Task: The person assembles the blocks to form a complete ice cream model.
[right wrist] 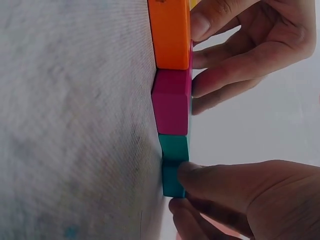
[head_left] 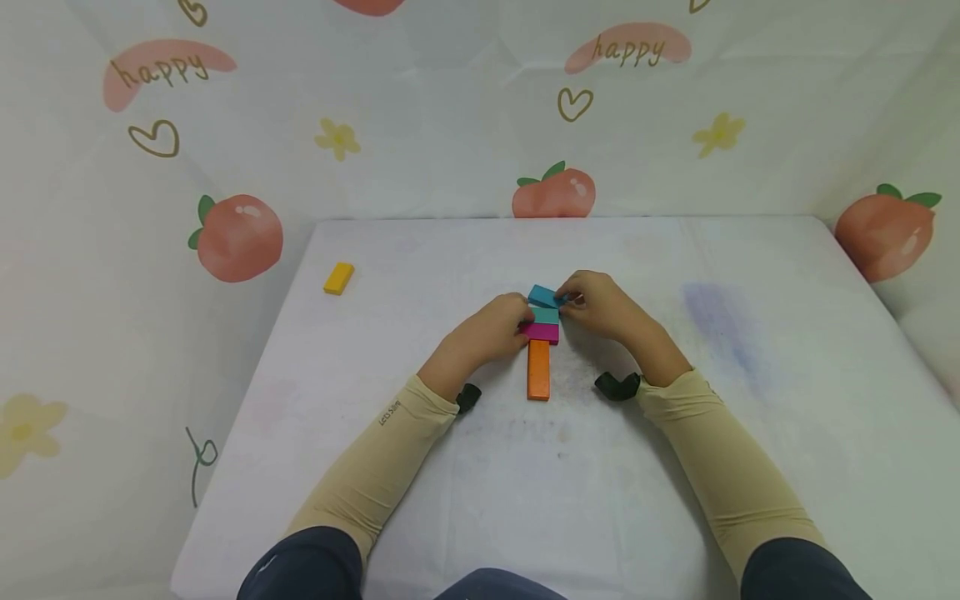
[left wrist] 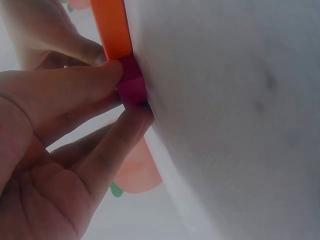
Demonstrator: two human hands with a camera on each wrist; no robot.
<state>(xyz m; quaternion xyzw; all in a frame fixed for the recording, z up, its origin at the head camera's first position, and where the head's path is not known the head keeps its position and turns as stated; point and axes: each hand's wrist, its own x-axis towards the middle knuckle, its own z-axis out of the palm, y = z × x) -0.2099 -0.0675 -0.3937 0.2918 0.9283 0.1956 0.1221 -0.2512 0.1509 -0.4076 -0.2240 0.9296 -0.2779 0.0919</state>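
Note:
An orange block lies lengthwise on the table, its far end against a crosswise magenta block. Beyond that comes a teal block, then a blue block lying slightly askew. My left hand pinches the left end of the magenta block, thumb on the near side, as the left wrist view shows; its fingers also cover the teal block's left end. With thumb and fingertips, my right hand pinches the right end of the blue block. In the right wrist view the blue block meets the teal one.
A yellow block lies alone at the far left of the white-covered table. Dark wrist straps hang under both wrists. A printed cloth with peaches hangs behind the table's far edge.

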